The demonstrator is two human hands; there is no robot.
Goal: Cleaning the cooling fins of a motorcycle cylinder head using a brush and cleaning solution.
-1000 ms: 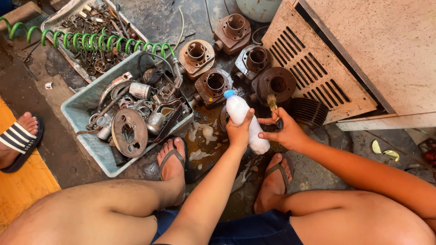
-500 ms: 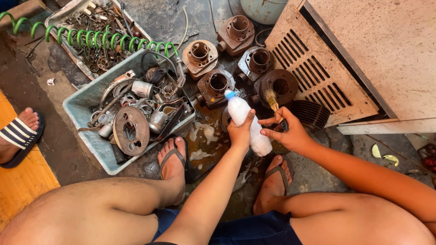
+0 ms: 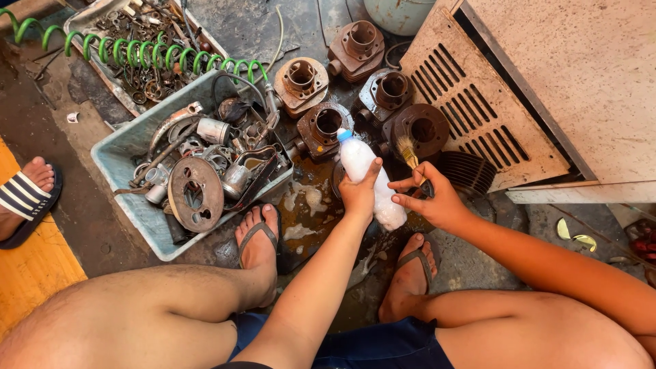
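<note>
My left hand grips a clear plastic bottle of white liquid with a blue cap, tilted so the cap points up and left toward a rusty engine cylinder. Beside it, my right hand pinches a small paintbrush with pale bristles, held just right of the bottle. The bristles sit close to another dark rusty cylinder. A black finned part lies behind my right hand. Whitish foam wets the floor below the bottle.
A grey plastic tub of rusty metal parts stands to the left, with a green coiled hose and a tray of scrap behind it. More cylinders lie farther back. A vented metal panel is at right. Another person's sandalled foot is far left.
The view has shifted slightly. Both hands keep the bottle and brush in about the same place, the brush tip nudged a little toward the dark cylinder.
</note>
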